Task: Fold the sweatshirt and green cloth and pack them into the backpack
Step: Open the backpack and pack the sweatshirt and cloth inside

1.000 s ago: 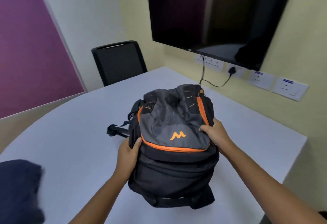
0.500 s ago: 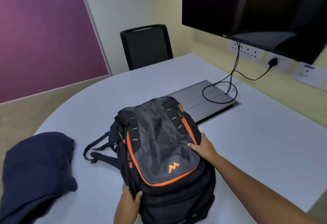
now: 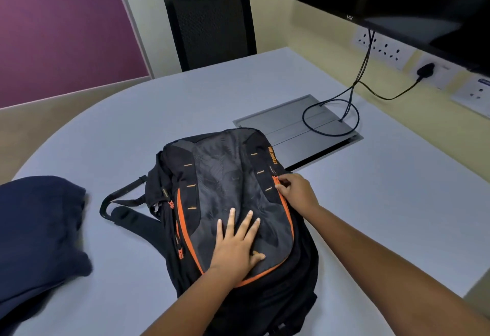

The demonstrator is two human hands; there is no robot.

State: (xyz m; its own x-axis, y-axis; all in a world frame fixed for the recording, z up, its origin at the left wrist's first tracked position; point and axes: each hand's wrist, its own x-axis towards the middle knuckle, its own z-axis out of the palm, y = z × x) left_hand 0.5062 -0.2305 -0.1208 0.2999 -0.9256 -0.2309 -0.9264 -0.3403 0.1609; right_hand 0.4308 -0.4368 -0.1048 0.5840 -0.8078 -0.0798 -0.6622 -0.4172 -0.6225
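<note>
Backpack first: it lies front-up on the grey tabletop, and its bottom end runs out of view at the lower edge, under our forearms. Our left hand rests flat on the grey front panel, fingers straight and spread, gripping nothing. Our right hand sits at the orange zip on the bag's right side, with its fingers curled and pinched at the zip line; the puller itself is too small for us to make out, so we cannot tell exactly what is pinched. A dark blue sweatshirt lies crumpled on the tabletop well to the left of the bag, cut off by the left edge. We see no green cloth. One black strap loops out on the bag's left side.

Half a second ago our left hand gripped the bag's lower left edge; now it lies on top of the front panel. Our right hand has moved up along the zip toward the top of the bag. The bag has kept its place beside the cable hatch.
</note>
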